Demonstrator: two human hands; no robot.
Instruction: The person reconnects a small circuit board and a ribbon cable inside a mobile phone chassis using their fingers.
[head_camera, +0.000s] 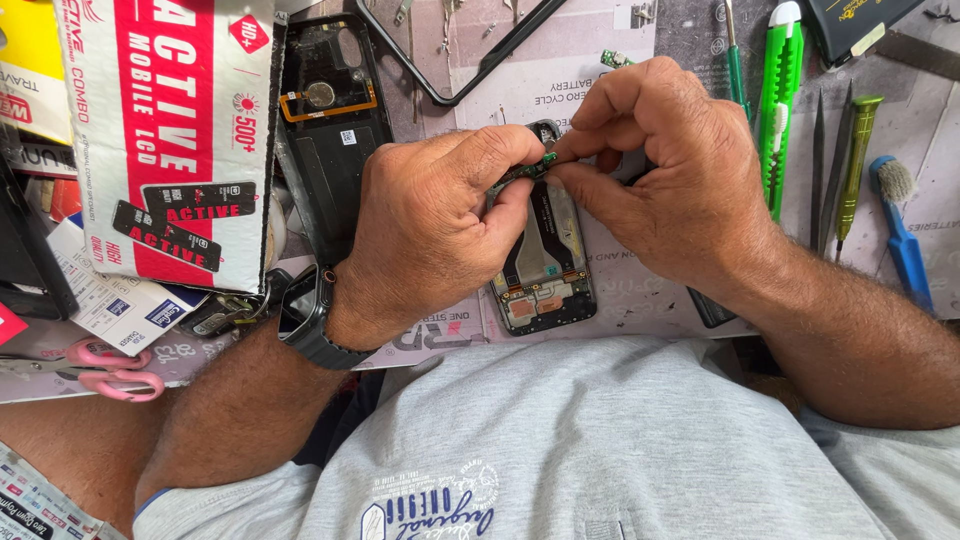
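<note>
An opened phone (545, 275) lies on the bench with its insides showing, just in front of me. Above it, my left hand (435, 225) and my right hand (655, 165) meet over a small green circuit board (535, 167). My left thumb and forefinger pinch the board from the left. The fingertips of my right hand pinch its right end. My hands hide most of the phone's upper half. A dark watch sits on my left wrist.
A black phone back cover (335, 130) and a red and white box (170, 130) lie at left. A black phone frame (460, 60) lies at the back. At right are a green utility knife (778, 100), green screwdrivers (855, 165), tweezers (818, 170) and a blue brush (900, 235). Pink scissors (105, 365) lie at lower left.
</note>
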